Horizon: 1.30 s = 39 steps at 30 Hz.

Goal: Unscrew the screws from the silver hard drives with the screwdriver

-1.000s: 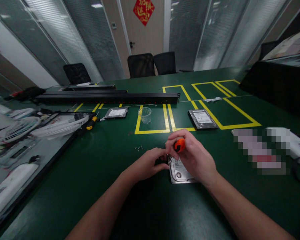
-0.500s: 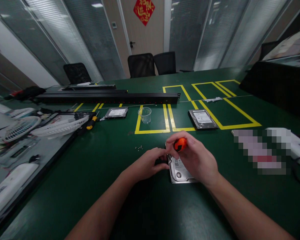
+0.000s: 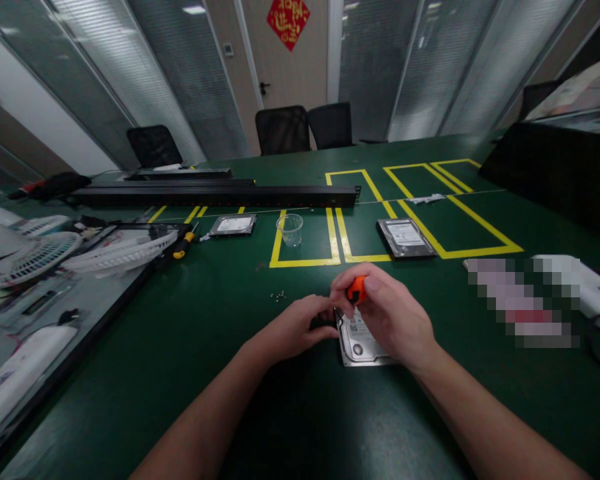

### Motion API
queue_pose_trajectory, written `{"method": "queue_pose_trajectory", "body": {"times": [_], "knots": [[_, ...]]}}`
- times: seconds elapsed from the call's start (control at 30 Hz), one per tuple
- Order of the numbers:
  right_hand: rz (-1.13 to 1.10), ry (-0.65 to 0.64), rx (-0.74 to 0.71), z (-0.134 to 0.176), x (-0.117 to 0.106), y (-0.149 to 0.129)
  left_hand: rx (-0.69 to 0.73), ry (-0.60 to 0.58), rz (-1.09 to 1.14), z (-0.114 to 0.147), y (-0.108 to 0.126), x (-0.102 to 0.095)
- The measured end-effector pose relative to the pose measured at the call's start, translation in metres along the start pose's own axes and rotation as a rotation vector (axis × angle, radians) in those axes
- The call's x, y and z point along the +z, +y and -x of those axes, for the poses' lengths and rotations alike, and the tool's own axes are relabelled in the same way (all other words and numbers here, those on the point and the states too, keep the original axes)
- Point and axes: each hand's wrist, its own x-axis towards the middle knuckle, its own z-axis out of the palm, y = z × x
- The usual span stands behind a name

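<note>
Green table [image 3: 205, 307], screwdriver [image 3: 358, 289] steep, handle-up

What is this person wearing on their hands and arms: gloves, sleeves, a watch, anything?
Nothing shows. The left hand and right hand are ungloved, and the left forearm and right forearm are bare, with no sleeve, watch or bracelet in view. Some fingers are hidden, so a ring cannot be ruled out.
</note>
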Motion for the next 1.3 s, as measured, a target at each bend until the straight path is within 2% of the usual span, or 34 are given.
{"method": "queue_pose_trajectory", "body": {"times": [0.77,1.3], "knots": [[0.087,-0.051,-0.008,0.0029,-0.002,0.0062,-0.025,-0.001,0.02,-0.0001,-0.0012,0.0007],[0.114,-0.007,-0.047,0.0035,-0.0013,0.0001,-0.029,-0.013,-0.006,0.0003,-0.0022,0.0017]]}}
